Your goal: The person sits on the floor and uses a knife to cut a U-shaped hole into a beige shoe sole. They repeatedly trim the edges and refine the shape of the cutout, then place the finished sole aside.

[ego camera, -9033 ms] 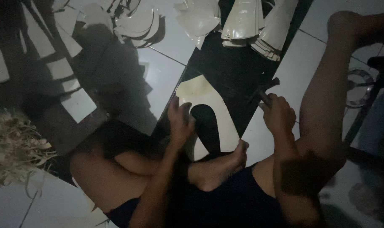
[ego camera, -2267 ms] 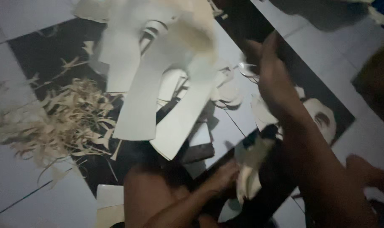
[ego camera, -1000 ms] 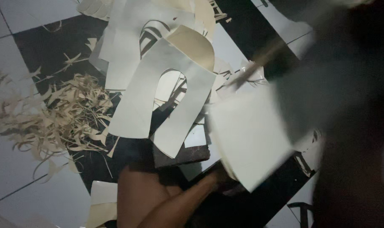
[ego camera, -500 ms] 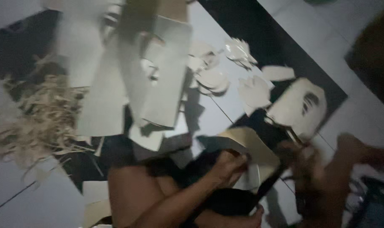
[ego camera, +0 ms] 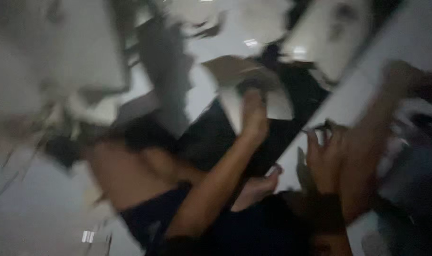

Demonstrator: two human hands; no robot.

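Note:
The picture is dim and badly smeared by motion. My left hand reaches forward over a black floor tile and grips a pale flat cut-out sheet at its near edge. My right hand is lower right, fingers curled near a small dark tool that I cannot make out clearly. My bare foot lies between my arms, and my bent leg is to the left.
Large pale cut sheets are heaped at the upper left and another pale piece lies at the top right. The floor is black and white tiles. My other knee rises at the right.
The view has swung quickly and blurred. My left hand has stretched forward onto the pale sheet; the pile of sheets has slid to the upper left of the picture.

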